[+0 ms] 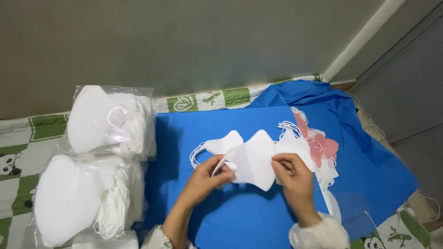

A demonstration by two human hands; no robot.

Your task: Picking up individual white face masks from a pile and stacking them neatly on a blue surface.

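Note:
Both hands hold one folded white face mask (pixel 253 159) just above a blue cloth (pixel 203 133). My left hand (pixel 207 177) pinches its left end, where a white ear loop hangs. My right hand (pixel 293 177) grips its right edge. Another white mask (pixel 221 144) with loops lies flat on the cloth just behind. To the right sits a loose pile of white masks (pixel 323 170) with a pink mask (pixel 320 146) on top.
Two clear plastic bags packed with white masks stand at the left, one farther (pixel 108 120) and one nearer (pixel 78 198). The cloth lies on a green and white patterned sheet (pixel 27 138). A grey wall (pixel 184 41) rises behind.

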